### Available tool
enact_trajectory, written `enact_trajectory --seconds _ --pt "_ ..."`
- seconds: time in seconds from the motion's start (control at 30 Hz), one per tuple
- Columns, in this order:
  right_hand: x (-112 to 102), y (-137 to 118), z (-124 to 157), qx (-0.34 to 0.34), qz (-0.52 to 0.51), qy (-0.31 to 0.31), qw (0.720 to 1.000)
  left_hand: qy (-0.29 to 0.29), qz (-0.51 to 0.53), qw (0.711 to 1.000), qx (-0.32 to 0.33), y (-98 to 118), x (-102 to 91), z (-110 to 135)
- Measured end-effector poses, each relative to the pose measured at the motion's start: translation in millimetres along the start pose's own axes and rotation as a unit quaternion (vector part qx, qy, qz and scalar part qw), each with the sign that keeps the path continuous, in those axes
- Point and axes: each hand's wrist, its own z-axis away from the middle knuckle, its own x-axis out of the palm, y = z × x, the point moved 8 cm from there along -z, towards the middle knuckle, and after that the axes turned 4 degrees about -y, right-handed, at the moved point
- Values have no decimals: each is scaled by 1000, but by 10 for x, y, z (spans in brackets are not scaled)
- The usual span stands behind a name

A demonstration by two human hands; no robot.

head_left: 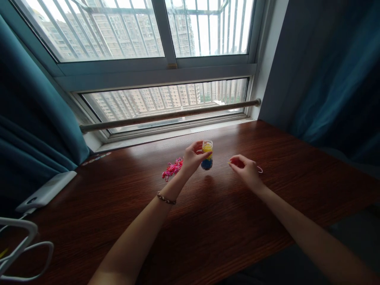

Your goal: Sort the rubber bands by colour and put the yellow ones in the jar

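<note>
My left hand is closed around a small clear jar, held upright with its mouth uncovered. Inside it, yellow bits lie over dark blue ones. To the right of the jar, my right hand has thumb and forefinger pinched together. A tiny yellowish speck shows at the fingertips, too small to name. Beside that hand a pale pink loop rests on the table, partly hidden by it. Left of the jar is a loose pile of pink and red small bands, partly covered by my left hand.
The dark brown wooden table reaches to the window sill. A white power bank with a white cable sits at the left. A horizontal rail crosses the window, and blue curtains hang at the sides.
</note>
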Motion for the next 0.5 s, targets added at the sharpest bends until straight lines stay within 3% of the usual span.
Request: enact_trajectory --seconds 0.07,0.17,0.3,0.5 --pt "-232 -191 -50 -17 -18 50 998 -15 -37 999 14 23 75 36" --pt "-349 -493 -111 -56 -4 47 997 -49 -84 994 44 96 229 115" --pt "-251 -761 -168 -118 58 32 991 -90 -90 988 84 189 391 214" --pt "-117 -877 -177 -180 119 9 976 -106 -58 989 91 212 456 256"
